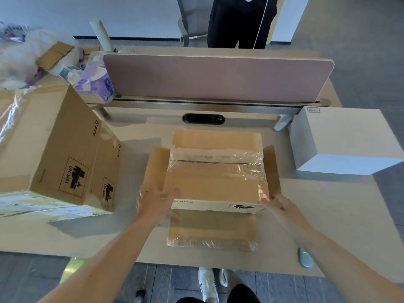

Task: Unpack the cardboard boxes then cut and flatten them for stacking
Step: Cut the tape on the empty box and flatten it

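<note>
Head view. The box (214,184) lies at the centre of the table (328,215), upside down by the look of it, its four flaps splayed outward and clear tape (218,158) across the middle seam. The left hand (156,202) rests at the box's 7 o'clock corner and the right hand (278,204) at its 5 o'clock corner. Both are blurred, but the fingers look straight and laid against the cardboard, clasping nothing. Likely hazards:

- The seam appears still taped, so pressing down now would probably buckle or tear the panels rather than fold them flat.
- With only flat palms on smooth cardboard, the box could skid toward the table's 6 o'clock edge, where the near flap (212,228) already lies close to it.
- A small blue object (306,258) — perhaps the cutter, too indistinct to tell — sits at the 5 o'clock edge just beside the right forearm, and a sweep of that arm could knock it to the floor.
- The big box (56,149) at 9 o'clock and the white box (341,136) at 2 o'clock crowd the sides, leaving little room for the flaps to spread.
</note>
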`<state>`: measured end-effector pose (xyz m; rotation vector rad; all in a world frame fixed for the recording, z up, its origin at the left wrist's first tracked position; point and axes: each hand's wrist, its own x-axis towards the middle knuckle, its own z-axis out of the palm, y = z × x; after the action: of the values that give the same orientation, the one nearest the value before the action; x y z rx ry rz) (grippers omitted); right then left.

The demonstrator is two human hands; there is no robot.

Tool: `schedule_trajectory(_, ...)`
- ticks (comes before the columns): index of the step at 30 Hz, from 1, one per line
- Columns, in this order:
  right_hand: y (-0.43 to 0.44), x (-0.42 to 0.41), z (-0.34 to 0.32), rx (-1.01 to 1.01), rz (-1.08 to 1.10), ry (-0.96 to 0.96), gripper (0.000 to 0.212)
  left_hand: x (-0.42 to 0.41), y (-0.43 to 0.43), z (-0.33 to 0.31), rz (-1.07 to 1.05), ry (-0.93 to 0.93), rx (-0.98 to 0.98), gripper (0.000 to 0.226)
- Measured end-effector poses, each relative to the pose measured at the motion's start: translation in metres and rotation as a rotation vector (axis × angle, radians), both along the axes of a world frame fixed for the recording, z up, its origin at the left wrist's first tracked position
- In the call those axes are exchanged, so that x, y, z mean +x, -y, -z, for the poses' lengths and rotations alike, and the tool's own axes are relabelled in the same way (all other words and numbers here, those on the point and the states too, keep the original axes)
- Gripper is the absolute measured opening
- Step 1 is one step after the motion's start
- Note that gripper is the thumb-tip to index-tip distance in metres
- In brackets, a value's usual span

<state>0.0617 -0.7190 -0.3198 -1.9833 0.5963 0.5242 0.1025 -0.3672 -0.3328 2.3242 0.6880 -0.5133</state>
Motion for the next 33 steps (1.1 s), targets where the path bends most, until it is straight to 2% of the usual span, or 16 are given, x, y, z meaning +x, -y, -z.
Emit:
schedule_trajectory(2,0.002,0.002,-0.002,-0.057,0.005,0.023,0.034,0.002,0.011,-0.007,0.076,0.076,0.15,0.088)
schedule_trajectory(3,0.004,0.004,-0.002,-0.079,0.01,0.032,0.03,0.004,0.019,-0.012,0.148,0.152,0.196,0.091)
schedule_trajectory(5,0.008,0.006,0.0,-0.105,0.015,0.044,0.044,0.012,0.039,-0.023,0.393,0.273,0.283,0.089)
schedule_trajectory(7,0.013,0.009,0.004,-0.119,0.02,0.046,0.052,0.022,0.065,-0.027,0.643,0.282,0.293,0.084)
schedule_trajectory(9,0.021,0.01,0.011,-0.102,0.044,0.044,0.05,0.03,0.091,-0.026,0.805,0.21,0.254,0.08)
schedule_trajectory(12,0.038,0.009,0.017,-0.107,0.1,0.039,0.043,0.032,0.126,-0.017,0.934,0.193,0.253,0.071)
schedule_trajectory(16,0.077,-0.007,0.023,-0.184,0.112,0.003,0.029,0.021,0.144,0.004,0.921,0.234,0.381,0.065)
schedule_trajectory(21,0.122,-0.042,0.045,-0.282,0.044,-0.109,0.026,0.007,0.145,0.009,0.919,0.245,0.408,0.064)
schedule_trajectory(27,0.14,-0.068,0.08,-0.334,-0.083,-0.173,0.03,-0.008,0.15,0.013,0.904,0.256,0.469,0.064)
schedule_trajectory(31,0.14,-0.08,0.094,-0.415,-0.171,-0.189,0.048,-0.01,0.153,0.015,0.899,0.252,0.477,0.063)
schedule_trajectory(33,0.141,-0.087,0.102,-0.425,-0.23,-0.183,0.05,-0.009,0.153,0.015,0.901,0.247,0.482,0.062)
